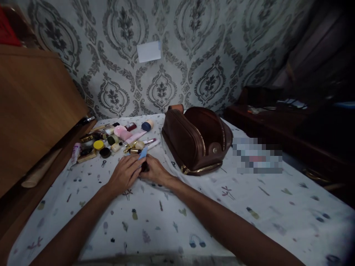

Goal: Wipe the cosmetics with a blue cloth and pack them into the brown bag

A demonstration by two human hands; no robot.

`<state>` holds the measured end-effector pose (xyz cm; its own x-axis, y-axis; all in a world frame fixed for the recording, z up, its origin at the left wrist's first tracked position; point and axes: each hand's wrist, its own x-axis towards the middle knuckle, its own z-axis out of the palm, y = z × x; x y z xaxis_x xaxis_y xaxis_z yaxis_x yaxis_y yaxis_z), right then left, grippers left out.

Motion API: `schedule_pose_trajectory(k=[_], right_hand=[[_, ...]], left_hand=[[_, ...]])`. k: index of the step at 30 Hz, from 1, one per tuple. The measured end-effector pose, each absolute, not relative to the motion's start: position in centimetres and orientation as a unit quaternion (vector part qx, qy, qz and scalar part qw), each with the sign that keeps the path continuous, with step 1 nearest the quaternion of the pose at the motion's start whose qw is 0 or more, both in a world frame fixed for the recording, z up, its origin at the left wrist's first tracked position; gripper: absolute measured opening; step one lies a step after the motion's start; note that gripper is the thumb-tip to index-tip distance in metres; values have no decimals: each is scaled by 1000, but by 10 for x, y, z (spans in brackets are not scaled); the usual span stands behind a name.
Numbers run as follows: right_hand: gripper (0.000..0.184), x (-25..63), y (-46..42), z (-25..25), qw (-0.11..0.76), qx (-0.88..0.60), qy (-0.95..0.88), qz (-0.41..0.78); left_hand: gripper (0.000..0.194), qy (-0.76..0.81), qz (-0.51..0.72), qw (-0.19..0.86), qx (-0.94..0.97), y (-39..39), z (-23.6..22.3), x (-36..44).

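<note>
My left hand [125, 173] and my right hand [155, 170] meet over the cloth, fingers closed together around a small item. A light-blue piece [143, 152] sticks up between the fingertips, and something dark shows below it. The fingers hide the rest, so its kind is unclear. Just beyond my hands lie several cosmetics: a yellow-lidded jar [98, 145], a black-lidded jar [105, 152], a pink tube [136, 137] and a round pink item [121, 130]. To the right, a brown leather toiletry bag [181, 142] stands unzipped with its flap up.
A printed white cloth [155, 229] covers the surface. A wooden panel [36, 111] rises at the left, and patterned wallpaper [124, 29] backs the scene. Right of the bag lies a pixelated item [257, 157]. Dark wooden furniture [266, 125] borders the right side.
</note>
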<state>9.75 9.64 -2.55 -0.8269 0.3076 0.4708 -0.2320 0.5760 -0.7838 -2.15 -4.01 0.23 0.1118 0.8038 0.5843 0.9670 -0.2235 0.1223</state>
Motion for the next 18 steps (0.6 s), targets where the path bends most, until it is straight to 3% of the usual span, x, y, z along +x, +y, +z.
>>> schedule_pose_trajectory(k=[6,11,18], right_hand=[[48,97,91,-28,281,-75,-847,445],[42,102,87,-24,279,-115,-836,459],[41,103,82,-22,310,-135,-810,479]], left_hand=[[42,-659,-231,186,-691,-43,-8,-31],[49,-737,-219,140,-624,-47,-10,-34],[36,-779,-280,70,-557,-50,-3,-28]])
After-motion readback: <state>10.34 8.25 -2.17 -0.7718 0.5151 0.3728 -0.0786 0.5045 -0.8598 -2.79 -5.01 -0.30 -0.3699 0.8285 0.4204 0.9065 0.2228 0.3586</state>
